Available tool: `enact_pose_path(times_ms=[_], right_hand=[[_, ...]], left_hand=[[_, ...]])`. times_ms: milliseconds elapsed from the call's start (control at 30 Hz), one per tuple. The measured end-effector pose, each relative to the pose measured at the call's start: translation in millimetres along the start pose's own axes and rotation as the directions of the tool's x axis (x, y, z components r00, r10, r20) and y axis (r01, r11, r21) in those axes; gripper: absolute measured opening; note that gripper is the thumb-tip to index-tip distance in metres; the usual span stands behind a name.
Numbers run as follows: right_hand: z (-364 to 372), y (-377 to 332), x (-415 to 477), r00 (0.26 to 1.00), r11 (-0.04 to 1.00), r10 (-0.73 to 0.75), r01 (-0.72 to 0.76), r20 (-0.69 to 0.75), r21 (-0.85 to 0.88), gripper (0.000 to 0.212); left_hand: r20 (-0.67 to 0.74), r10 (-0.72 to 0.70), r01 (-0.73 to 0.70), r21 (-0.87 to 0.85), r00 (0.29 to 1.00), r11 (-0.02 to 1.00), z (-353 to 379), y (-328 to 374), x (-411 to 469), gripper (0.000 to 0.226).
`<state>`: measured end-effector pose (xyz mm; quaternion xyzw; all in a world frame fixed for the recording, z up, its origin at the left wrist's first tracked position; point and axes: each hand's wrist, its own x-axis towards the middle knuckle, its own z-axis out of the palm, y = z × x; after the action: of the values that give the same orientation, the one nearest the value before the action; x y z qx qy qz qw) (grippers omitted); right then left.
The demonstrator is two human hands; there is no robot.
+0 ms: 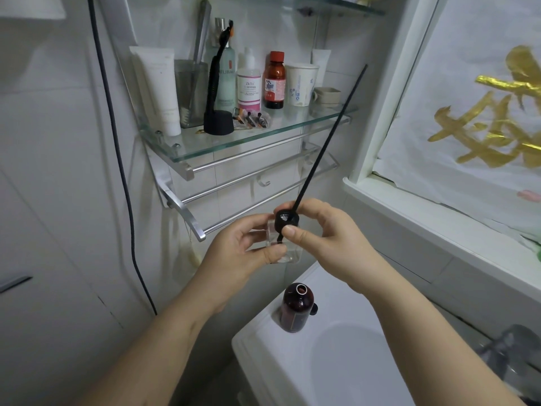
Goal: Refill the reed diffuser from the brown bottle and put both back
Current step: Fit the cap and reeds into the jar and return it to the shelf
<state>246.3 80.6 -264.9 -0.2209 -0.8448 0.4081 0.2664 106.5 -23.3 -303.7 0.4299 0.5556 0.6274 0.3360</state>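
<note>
The diffuser is held in the air between both hands, above the white cistern lid. The left hand curls round its clear glass body from the side, and the right hand pinches the black collar at its neck between thumb and fingers. One black reed sticks up out of the collar, leaning right. The brown bottle stands open on the cistern lid below, with a small black cap just beside it. Behind, a wall-mounted glass shelf carries toiletries over metal towel rails on white tile.
</note>
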Motion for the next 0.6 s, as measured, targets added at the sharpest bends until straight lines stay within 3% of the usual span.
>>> enact_pose_path(times_ms=[100,367,600], right_hand=[[3,-5,2,0.999,0.997,-0.030,0.027,-0.043,-0.074,0.026],[5,-12,9,0.995,0.997,-0.027,0.020,-0.094,-0.074,0.023],[-9,-46,37,0.983,0.986,-0.063,0.088,-0.174,0.141,0.023]], left_hand=[[-0.047,0.014,-0.013,0.010,0.999,1.000,1,2,1,0.044],[-0.122,0.029,-0.024,0.037,0.992,0.999,2,7,3,0.045],[-0.140,0.158,-0.154,0.041,0.978,0.987,-5,56,22,0.038]])
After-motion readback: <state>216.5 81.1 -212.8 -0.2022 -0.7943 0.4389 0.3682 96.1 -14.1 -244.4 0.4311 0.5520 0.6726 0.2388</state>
